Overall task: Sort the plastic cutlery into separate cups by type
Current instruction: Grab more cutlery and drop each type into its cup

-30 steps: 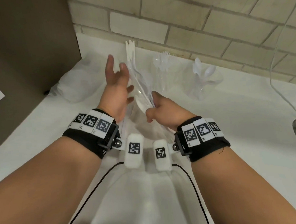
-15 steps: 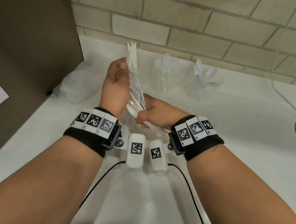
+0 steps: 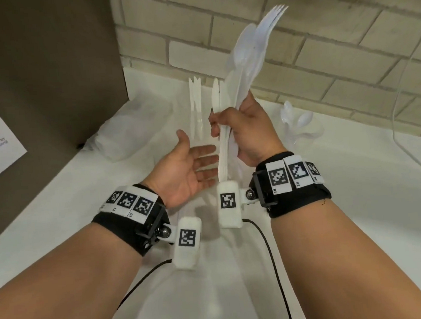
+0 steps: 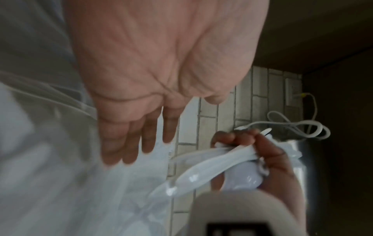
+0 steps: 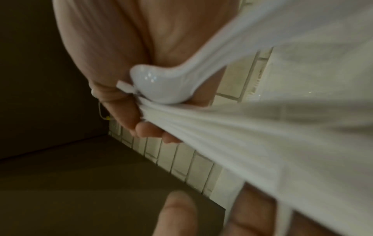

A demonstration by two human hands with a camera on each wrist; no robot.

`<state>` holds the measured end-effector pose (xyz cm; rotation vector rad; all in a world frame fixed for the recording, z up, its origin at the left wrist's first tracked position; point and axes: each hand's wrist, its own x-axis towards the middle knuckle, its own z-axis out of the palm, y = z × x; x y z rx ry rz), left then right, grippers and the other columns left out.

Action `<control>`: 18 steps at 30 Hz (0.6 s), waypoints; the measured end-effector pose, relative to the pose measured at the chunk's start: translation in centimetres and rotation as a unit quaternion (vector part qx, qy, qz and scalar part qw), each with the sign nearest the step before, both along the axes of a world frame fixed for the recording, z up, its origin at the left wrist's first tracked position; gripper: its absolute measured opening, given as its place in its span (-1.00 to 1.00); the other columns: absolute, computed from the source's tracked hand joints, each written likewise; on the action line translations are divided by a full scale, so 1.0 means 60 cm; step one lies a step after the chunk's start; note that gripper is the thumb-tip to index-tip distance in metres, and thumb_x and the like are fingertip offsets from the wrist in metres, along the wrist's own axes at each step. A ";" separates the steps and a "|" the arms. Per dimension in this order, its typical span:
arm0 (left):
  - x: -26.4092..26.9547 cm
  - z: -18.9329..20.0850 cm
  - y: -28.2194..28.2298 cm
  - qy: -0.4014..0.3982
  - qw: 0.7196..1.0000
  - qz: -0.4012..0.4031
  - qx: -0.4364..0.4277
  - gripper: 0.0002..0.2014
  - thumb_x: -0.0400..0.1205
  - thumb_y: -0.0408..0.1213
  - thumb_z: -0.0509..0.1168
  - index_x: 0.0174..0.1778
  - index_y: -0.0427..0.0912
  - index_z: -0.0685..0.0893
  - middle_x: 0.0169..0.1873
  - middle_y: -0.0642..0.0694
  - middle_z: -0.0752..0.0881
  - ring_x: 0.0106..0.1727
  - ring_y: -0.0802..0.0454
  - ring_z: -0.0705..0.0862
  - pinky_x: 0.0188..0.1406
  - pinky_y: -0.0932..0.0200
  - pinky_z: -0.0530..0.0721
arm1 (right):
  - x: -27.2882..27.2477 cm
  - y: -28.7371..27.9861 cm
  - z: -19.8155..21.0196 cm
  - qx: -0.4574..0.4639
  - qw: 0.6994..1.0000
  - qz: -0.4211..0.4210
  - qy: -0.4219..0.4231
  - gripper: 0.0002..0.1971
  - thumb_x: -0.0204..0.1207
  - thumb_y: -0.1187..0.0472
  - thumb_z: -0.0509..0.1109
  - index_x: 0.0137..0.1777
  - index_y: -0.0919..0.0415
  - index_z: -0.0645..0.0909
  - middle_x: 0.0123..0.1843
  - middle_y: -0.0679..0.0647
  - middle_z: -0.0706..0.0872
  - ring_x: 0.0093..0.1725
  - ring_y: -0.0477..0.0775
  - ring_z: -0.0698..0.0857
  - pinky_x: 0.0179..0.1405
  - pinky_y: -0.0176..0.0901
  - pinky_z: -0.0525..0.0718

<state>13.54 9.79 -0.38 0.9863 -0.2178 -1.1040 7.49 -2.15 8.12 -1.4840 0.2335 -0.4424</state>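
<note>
My right hand [image 3: 237, 130] grips a mixed bundle of white plastic cutlery [image 3: 249, 57] and holds it up above the counter, fork tines and spoon bowls pointing up and to the right. The same bundle [image 5: 201, 127] fills the right wrist view, and a spoon [image 4: 203, 169] shows in the left wrist view. My left hand [image 3: 192, 165] lies open, palm up, just left of the handles and holds nothing. A clear cup with knives [image 3: 196, 105] stands behind the hands. A clear cup with spoons [image 3: 299, 125] stands at the right.
A brick wall [image 3: 297, 61] runs along the back of the white counter [image 3: 356, 199]. A brown panel [image 3: 48, 71] with a paper sheet stands at the left. A crumpled clear plastic bag [image 3: 127, 130] lies by the panel. A white cable [image 3: 401, 126] hangs at the right.
My right hand has lifted the cutlery bundle up and to the right. My left hand has let go of it and dropped lower, opening palm up.
</note>
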 end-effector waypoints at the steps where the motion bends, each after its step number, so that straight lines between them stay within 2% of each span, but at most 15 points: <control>1: -0.003 -0.005 0.002 0.003 0.999 -0.043 0.010 -0.07 0.49 0.51 -0.12 0.41 -0.22 0.55 0.35 -0.35 0.58 0.29 -0.32 0.58 0.46 -0.30 0.42 | 0.005 0.004 0.004 0.003 1.000 0.001 -0.015 -0.69 0.44 0.57 0.27 0.11 0.26 0.48 -0.28 0.23 0.57 -0.45 0.08 0.54 -0.39 -0.14 0.60; 3: -0.008 -0.009 0.005 0.005 0.993 -0.120 0.014 -0.02 0.41 0.56 -0.10 0.45 -0.17 0.53 0.42 -0.38 0.53 0.42 -0.42 0.51 0.51 -0.41 0.30 | 0.014 0.013 0.009 0.009 0.999 -0.004 -0.041 -0.69 0.44 0.57 0.27 0.13 0.28 0.46 -0.27 0.24 0.55 -0.45 0.08 0.53 -0.39 -0.12 0.58; 5: -0.013 -0.007 0.006 0.015 0.986 -0.165 0.010 0.00 0.36 0.58 -0.10 0.50 -0.10 0.48 0.46 -0.36 0.51 0.45 -0.43 0.49 0.49 -0.43 0.30 | 0.022 0.023 0.012 0.021 0.998 -0.018 -0.061 -0.69 0.42 0.54 0.29 0.12 0.28 0.45 -0.26 0.24 0.54 -0.44 0.07 0.53 -0.37 -0.10 0.57; 9: -0.016 -0.003 0.010 0.086 0.979 -0.184 0.023 0.04 0.40 0.57 -0.11 0.48 -0.26 0.48 0.29 -0.41 0.63 0.23 -0.43 0.66 0.29 -0.30 0.57 | 0.034 0.032 0.005 -0.009 0.996 -0.047 -0.079 -0.71 0.38 0.41 0.32 0.09 0.23 0.45 -0.25 0.20 0.57 -0.41 0.06 0.57 -0.22 0.03 0.61; 11: -0.012 -0.008 0.010 0.090 0.978 -0.183 0.044 0.02 0.47 0.53 -0.13 0.44 -0.34 0.50 0.19 -0.38 0.69 0.15 -0.34 0.70 0.29 -0.21 0.58 | 0.034 0.034 -0.002 -0.059 0.994 -0.060 -0.069 -0.70 0.43 0.37 0.33 0.16 0.22 0.44 -0.19 0.17 0.61 -0.36 0.05 0.62 -0.19 -0.03 0.66; 14: -0.002 -0.018 0.010 0.082 0.984 -0.152 0.052 -0.19 0.63 0.32 -0.05 0.35 -0.40 0.56 0.10 -0.32 0.71 0.06 -0.21 0.71 0.44 -0.13 0.41 | 0.034 0.034 -0.014 -0.129 0.988 -0.074 -0.045 -0.63 0.48 0.35 0.37 0.27 0.23 0.44 -0.01 0.13 0.67 -0.24 0.01 0.71 -0.20 -0.26 0.69; 15: 0.001 -0.017 0.009 0.089 0.987 -0.125 0.050 -0.28 0.67 0.24 -0.02 0.30 -0.40 0.59 0.07 -0.32 0.72 0.03 -0.18 0.73 0.43 -0.12 0.44 | 0.035 0.032 -0.018 -0.139 0.986 -0.081 -0.039 -0.65 0.48 0.38 0.39 0.25 0.21 0.46 0.00 0.11 0.69 -0.20 0.02 0.73 -0.21 -0.27 0.71; 18: 0.011 -0.009 0.006 0.153 0.988 -0.021 0.027 -0.47 0.72 0.04 0.09 0.20 -0.43 0.61 0.03 -0.33 0.70 -0.04 -0.17 0.78 0.11 -0.01 0.75 | 0.036 0.034 -0.028 -0.147 0.983 -0.107 -0.033 -0.70 0.39 0.38 0.44 0.01 0.01 0.52 -0.10 0.04 0.74 -0.13 0.17 0.77 -0.07 0.03 0.78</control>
